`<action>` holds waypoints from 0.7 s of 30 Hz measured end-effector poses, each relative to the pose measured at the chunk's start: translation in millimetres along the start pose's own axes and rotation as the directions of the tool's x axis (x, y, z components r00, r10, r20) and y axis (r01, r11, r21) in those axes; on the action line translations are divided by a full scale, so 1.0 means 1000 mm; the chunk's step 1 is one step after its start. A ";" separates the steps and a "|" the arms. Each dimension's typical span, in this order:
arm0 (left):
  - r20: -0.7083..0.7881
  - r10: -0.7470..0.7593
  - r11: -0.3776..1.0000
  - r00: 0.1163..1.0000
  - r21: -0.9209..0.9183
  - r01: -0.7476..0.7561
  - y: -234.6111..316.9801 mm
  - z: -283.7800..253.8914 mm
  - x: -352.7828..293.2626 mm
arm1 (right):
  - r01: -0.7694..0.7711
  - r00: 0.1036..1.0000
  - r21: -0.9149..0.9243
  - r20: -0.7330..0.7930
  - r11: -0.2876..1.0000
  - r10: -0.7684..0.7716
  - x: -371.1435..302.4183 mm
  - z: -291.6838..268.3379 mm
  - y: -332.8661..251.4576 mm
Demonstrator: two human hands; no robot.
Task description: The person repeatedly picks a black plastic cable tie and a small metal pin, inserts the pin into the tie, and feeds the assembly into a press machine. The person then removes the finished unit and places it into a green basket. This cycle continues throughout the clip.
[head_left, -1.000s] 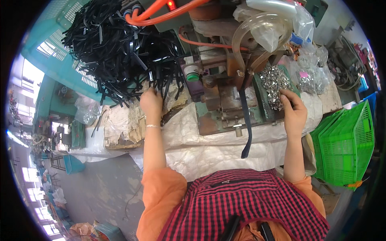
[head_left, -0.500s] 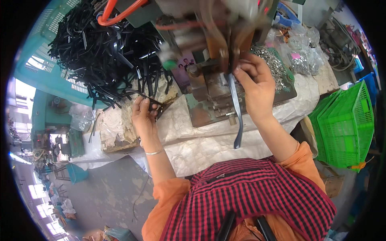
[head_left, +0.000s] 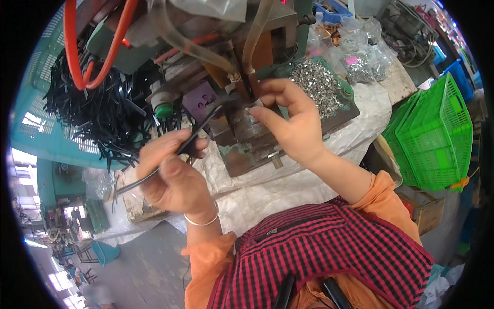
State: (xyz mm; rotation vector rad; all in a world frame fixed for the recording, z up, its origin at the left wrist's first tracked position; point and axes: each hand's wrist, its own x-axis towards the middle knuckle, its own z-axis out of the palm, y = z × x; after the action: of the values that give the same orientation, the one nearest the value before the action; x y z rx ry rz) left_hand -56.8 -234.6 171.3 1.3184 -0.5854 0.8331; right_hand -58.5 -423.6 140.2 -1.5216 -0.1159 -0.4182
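A long, narrow black strip (head_left: 201, 126) runs through my left hand (head_left: 172, 172), which is closed round it. The strip's upper end reaches toward the work point of a bench machine (head_left: 242, 139), while its tail hangs out past the palm. More dark material shows at the left fingertips, too unclear to name. At the machine, my right hand (head_left: 298, 121) has thumb and fingers drawn together just below the two hoses. A tiny shiny bit shows at those fingertips; its kind cannot be made out.
Many black strips (head_left: 103, 113) lie heaped by a teal basket (head_left: 31, 136) at the left. Small silver metal pieces (head_left: 316, 85) cover the machine's right side. Beyond are clear bags (head_left: 360, 69) of parts. Green crates (head_left: 437, 136) stand at right; an orange hose (head_left: 72, 51) loops overhead.
The strip hanging from my right fingers at the machine is gone from there. My left hand has come nearer with a strip across it. The view has shifted, too.
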 end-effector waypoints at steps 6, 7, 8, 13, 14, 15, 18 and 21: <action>0.055 -0.018 0.994 0.998 0.107 0.012 0.021 0.000 0.031 | 0.093 0.992 0.058 -0.096 0.994 -0.087 0.003 -0.014 0.025; -0.023 -0.076 0.991 0.997 0.105 0.078 0.011 0.001 0.035 | -0.032 0.997 0.099 -0.073 0.995 0.039 0.002 -0.010 0.011; -0.101 -0.134 0.985 0.986 0.098 0.144 0.001 0.000 0.039 | -0.008 0.998 0.058 -0.069 0.998 0.012 0.000 -0.006 0.012; -0.087 -0.127 0.986 0.988 0.100 0.135 0.001 0.002 0.043 | -0.089 0.994 0.216 -0.037 0.972 0.099 0.000 0.007 -0.002; -0.087 -0.132 0.986 0.987 0.094 0.140 0.000 0.003 0.043 | -0.096 0.993 0.281 -0.042 0.955 0.112 0.001 0.007 -0.004; -0.088 -0.136 0.986 0.987 0.089 0.144 0.000 0.004 0.043 | -0.110 0.993 0.246 -0.025 0.963 0.120 0.003 0.007 -0.005; -0.143 -0.104 0.984 0.984 0.127 0.123 0.004 0.011 0.038 | -0.124 0.992 0.119 0.040 0.985 0.120 0.000 0.003 -0.018; 0.139 0.010 0.988 0.990 0.152 -0.031 0.006 0.002 0.014 | -0.029 0.985 0.130 0.170 0.991 0.006 -0.024 -0.010 -0.046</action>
State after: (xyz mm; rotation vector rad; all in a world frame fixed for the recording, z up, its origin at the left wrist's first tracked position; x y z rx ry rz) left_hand -53.8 -234.1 186.3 1.5222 -0.6547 0.8207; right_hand -97.9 -428.7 174.8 -1.4244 -0.2585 -0.2611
